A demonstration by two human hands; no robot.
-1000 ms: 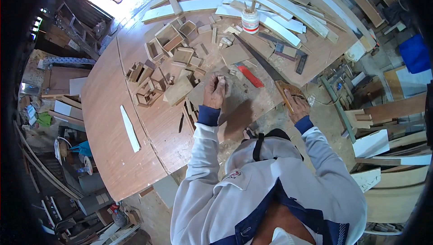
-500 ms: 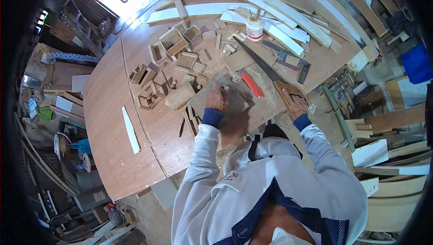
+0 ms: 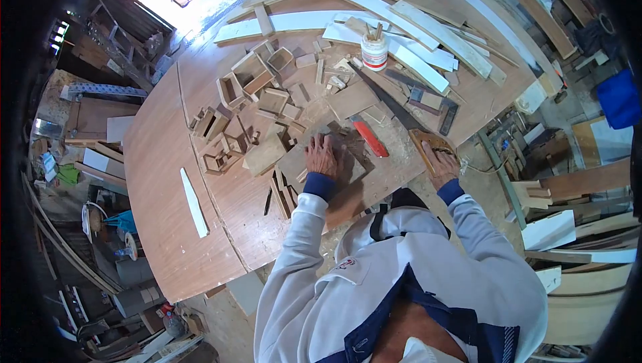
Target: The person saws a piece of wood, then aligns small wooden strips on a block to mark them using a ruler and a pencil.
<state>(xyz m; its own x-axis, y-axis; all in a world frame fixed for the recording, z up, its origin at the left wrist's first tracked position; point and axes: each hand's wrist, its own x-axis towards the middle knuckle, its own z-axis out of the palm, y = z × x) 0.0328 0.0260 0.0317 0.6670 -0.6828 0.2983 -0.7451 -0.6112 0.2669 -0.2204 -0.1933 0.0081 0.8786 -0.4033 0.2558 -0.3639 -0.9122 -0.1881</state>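
Observation:
My left hand (image 3: 322, 158) lies palm down, fingers spread, on a dusty board (image 3: 294, 161) at the near part of the table. My right hand (image 3: 439, 166) is closed around the wooden handle of a handsaw (image 3: 400, 111). The saw's dark blade lies across the tabletop, pointing away to the left. Between my hands is a red-handled utility knife (image 3: 370, 139), apart from both. Small wooden boxes (image 3: 254, 72) and wood offcuts are beyond my left hand. What lies under my left palm is hidden.
A white jar (image 3: 374, 53) holding sticks stands beyond the saw, near a dark try square (image 3: 447, 115). Long white-faced strips (image 3: 414, 62) are piled at the back. A white tapered strip (image 3: 194, 202) lies on the left. Stacked boards (image 3: 582, 229) stand at right.
My left hand has settled flatter on the board, its fingers more spread. The right hand stays at the saw handle, and the view has shifted slightly.

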